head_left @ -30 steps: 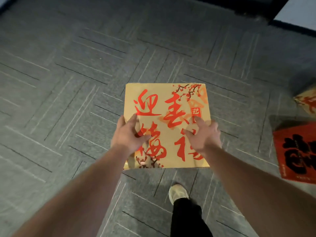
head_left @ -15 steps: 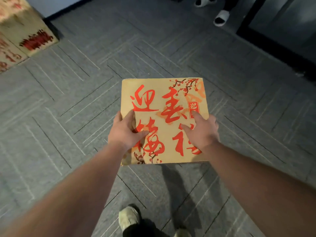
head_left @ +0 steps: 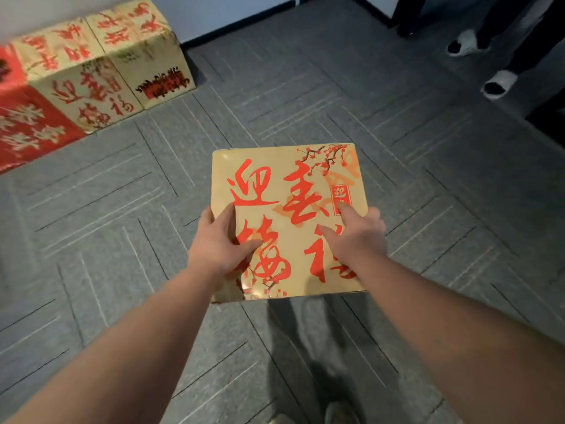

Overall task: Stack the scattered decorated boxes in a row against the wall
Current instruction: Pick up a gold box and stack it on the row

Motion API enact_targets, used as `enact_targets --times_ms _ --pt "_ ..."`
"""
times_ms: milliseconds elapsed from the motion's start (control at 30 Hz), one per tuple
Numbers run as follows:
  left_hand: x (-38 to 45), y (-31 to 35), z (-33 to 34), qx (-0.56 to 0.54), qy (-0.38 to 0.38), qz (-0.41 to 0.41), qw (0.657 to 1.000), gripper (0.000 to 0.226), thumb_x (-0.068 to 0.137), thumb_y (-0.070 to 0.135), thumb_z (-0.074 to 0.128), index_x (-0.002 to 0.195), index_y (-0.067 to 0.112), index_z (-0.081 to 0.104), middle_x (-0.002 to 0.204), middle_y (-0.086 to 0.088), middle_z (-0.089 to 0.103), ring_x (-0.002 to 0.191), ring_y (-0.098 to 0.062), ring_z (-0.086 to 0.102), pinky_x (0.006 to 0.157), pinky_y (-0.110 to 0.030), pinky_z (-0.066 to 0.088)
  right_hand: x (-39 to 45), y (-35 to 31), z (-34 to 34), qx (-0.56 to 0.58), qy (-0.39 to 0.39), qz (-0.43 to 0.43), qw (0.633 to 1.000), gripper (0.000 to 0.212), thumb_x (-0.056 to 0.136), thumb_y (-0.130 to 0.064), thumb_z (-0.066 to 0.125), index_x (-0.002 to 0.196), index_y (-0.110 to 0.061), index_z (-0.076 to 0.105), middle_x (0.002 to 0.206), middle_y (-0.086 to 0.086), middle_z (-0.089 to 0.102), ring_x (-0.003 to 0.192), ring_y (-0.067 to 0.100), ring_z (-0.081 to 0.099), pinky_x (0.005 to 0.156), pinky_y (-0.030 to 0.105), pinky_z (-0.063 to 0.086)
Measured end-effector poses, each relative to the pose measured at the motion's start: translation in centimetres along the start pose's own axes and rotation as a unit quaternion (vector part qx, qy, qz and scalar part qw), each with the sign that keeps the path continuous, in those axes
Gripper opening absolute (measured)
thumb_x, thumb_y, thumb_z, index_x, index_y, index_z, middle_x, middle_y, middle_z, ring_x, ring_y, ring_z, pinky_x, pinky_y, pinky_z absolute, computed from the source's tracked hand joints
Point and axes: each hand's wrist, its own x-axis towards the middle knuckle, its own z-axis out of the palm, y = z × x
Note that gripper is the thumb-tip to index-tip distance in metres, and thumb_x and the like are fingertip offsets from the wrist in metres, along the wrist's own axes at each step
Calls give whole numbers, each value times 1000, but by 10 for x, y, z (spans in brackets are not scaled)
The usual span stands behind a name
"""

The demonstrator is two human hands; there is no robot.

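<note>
I carry a gold box with red calligraphy and plum blossoms above the floor, at the centre of the head view. My left hand grips its left side, thumb lying on the top face. My right hand grips the right side, with index finger and thumb on top. Against the white wall at upper left stands a row of decorated boxes: a gold box at the right end, another gold box beside it, and a red box at the frame's left edge.
Grey patterned carpet covers the floor between me and the row. Another person's legs and white shoes stand at upper right near a dark doorway. My own shoe shows at the bottom.
My view has swung left towards the wall, bringing the row of boxes fully into sight. The held box and both hands keep the same grip.
</note>
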Motion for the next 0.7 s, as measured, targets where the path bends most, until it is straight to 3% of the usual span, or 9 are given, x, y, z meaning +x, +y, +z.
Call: enact_targets --times_ms 133,333,700 --pt "50 -30 -34 -7 17 -32 999 93 75 47 74 150 29 22 152 1 20 137 -22 31 107 -41 34 37 -64 24 3 -15 -14 1000 59 85 -61 56 138 -43 37 124 5 37 108 21 44 83 39 52" --pt "120 -74 -86 -7 27 -94 995 96 75 52 72 151 29 18 154 2 18 139 -22 28 109 -42 33 100 -158 55 -45 -82 -67 993 55 88 -58 53 137 -39 36 141 9 32 122 30 43 90 43 49" --pt "240 -112 -212 -45 72 -118 989 93 74 50 73 149 28 23 150 -1 24 136 -22 31 107 -40 34 192 -337 49 -63 -75 -125 987 60 86 -62 52 140 -43 35 133 6 36 121 28 42 95 46 48"
